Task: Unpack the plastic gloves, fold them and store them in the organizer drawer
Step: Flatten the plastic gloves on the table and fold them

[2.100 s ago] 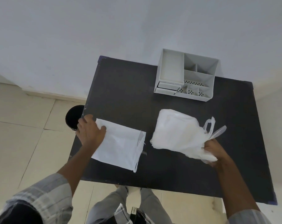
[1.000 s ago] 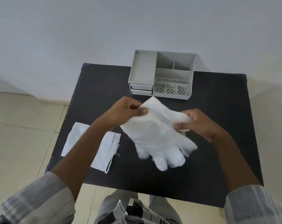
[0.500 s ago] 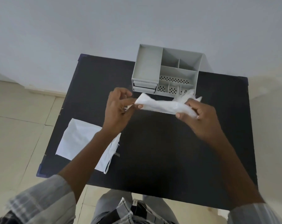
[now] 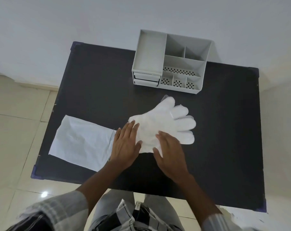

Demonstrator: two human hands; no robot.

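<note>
Both flat, open hands — left hand (image 4: 126,144), right hand (image 4: 170,152) — press the plastic gloves (image 4: 163,124), thin, light and slippery, best pinched at the cuff.

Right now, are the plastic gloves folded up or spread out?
Spread out. The gloves lie flat on the black table, fingers fanned toward the organizer, while the left hand and right hand press the cuff end.
</note>
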